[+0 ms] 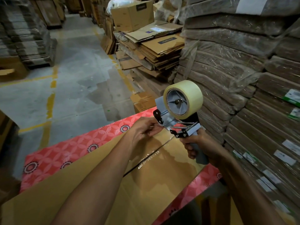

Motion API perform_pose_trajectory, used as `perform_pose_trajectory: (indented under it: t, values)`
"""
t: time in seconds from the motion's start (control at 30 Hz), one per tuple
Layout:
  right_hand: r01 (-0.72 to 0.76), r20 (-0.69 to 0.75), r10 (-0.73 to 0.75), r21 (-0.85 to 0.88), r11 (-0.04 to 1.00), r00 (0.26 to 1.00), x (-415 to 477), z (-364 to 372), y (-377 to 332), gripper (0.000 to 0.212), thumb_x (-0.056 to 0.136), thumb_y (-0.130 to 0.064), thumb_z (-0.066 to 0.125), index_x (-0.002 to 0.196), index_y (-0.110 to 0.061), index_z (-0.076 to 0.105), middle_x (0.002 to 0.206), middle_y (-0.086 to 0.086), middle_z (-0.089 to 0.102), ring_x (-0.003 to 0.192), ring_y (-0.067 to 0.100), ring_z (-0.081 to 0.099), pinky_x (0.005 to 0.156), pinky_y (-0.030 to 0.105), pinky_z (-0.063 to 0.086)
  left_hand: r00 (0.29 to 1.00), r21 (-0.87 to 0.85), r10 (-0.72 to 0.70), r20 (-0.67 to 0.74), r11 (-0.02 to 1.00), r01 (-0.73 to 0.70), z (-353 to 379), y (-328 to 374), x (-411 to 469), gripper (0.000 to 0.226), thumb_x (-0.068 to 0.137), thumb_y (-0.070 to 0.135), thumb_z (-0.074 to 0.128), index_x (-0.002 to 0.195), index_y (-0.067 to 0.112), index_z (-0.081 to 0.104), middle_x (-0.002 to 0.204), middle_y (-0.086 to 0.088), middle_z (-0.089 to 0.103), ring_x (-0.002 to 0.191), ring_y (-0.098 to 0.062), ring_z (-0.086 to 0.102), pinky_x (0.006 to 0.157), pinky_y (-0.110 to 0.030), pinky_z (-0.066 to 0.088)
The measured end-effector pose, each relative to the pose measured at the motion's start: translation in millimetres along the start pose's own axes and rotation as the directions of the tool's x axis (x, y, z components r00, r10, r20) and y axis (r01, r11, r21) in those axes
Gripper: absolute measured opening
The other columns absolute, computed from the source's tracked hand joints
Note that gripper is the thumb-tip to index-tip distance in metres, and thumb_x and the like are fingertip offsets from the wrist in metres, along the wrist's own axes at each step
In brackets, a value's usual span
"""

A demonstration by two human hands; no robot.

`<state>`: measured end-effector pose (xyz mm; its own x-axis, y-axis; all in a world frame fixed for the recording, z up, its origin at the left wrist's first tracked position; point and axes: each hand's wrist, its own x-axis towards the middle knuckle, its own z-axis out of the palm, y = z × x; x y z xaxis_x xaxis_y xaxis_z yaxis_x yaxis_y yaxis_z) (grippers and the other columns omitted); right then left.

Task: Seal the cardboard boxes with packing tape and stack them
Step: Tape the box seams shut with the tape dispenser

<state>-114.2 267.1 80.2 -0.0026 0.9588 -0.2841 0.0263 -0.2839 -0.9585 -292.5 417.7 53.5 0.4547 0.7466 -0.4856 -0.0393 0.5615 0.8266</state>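
A large brown cardboard box (68, 189) lies flat on a red patterned table (53, 156). Clear tape (151, 157) runs along its centre seam. My right hand (199, 145) grips the grey handle of a tape dispenser (177, 120), held just above the box's far end. The dispenser carries a roll of clear packing tape (184, 97). My left hand (144, 129) pinches at the dispenser's front end, where the tape leaves it; the thin tape end itself is hard to make out.
Shrink-wrapped stacks of flat cardboard (240, 75) rise close on the right. A pile of loose flattened boxes (155, 49) with one assembled box (132, 15) on top stands ahead. A small box (143, 102) sits beyond the table. A concrete aisle with yellow lines (50, 104) runs left.
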Motion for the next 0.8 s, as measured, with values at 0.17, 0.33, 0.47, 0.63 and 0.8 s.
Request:
perform_pose_trajectory:
  t: [0.17, 0.33, 0.47, 0.63, 0.8]
  values:
    - [0.041, -0.034, -0.043, -0.056, 0.998, 0.998, -6, -9, 8, 0.006, 0.091, -0.001, 0.063, 0.094, -0.003, 0.059, 0.060, 0.001, 0.048, 0.049, 0.015, 0.041, 0.046, 0.029, 0.036, 0.981, 0.315, 0.159, -0.111, 0.942, -0.117, -11, 32, 16, 0.021, 0.081, -0.010, 0.063, 0.067, 0.002, 0.073, 0.062, -0.009, 0.067, 0.056, -0.018, 0.059, 0.048, -0.023, 0.047]
    - [-0.039, -0.122, 0.038, -0.007, 0.999, 0.992, -15, -20, 23, 0.005, 0.090, 0.006, 0.060, 0.094, 0.008, 0.058, 0.061, 0.007, 0.047, 0.049, 0.016, 0.040, 0.046, 0.030, 0.033, 0.957, 0.406, 0.251, -0.146, 0.897, -0.173, -34, 55, 43, 0.011, 0.088, 0.003, 0.074, 0.093, -0.007, 0.074, 0.071, -0.014, 0.071, 0.062, -0.019, 0.068, 0.065, -0.030, 0.061]
    - [-0.085, -0.158, 0.073, -0.070, 0.994, 0.985, 2, -18, 37, 0.004, 0.087, 0.003, 0.063, 0.089, 0.007, 0.062, 0.060, 0.008, 0.051, 0.048, 0.018, 0.044, 0.047, 0.032, 0.035, 0.924, 0.474, 0.309, -0.225, 0.863, -0.173, -23, 43, 64, 0.008, 0.086, 0.002, 0.075, 0.085, -0.006, 0.075, 0.071, -0.019, 0.070, 0.057, -0.021, 0.065, 0.058, -0.029, 0.060]
    - [-0.122, -0.115, 0.117, -0.040, 0.992, 0.986, 12, -16, 44, 0.012, 0.091, 0.001, 0.059, 0.081, -0.005, 0.060, 0.056, 0.004, 0.049, 0.046, 0.016, 0.043, 0.045, 0.028, 0.037, 0.881, 0.465, 0.345, -0.325, 0.869, -0.169, -35, 7, 82, 0.015, 0.085, 0.011, 0.077, 0.071, 0.006, 0.077, 0.069, -0.013, 0.073, 0.061, -0.019, 0.063, 0.063, -0.031, 0.051]
    - [-0.127, -0.128, 0.118, -0.064, 0.990, 0.985, 20, -16, 46, 0.018, 0.090, -0.002, 0.062, 0.074, -0.010, 0.061, 0.055, 0.006, 0.050, 0.044, 0.017, 0.044, 0.046, 0.027, 0.037, 0.883, 0.446, 0.337, -0.327, 0.878, -0.170, -41, 5, 90, 0.010, 0.086, 0.009, 0.077, 0.077, 0.006, 0.078, 0.070, -0.008, 0.074, 0.067, -0.020, 0.065, 0.062, -0.029, 0.052]
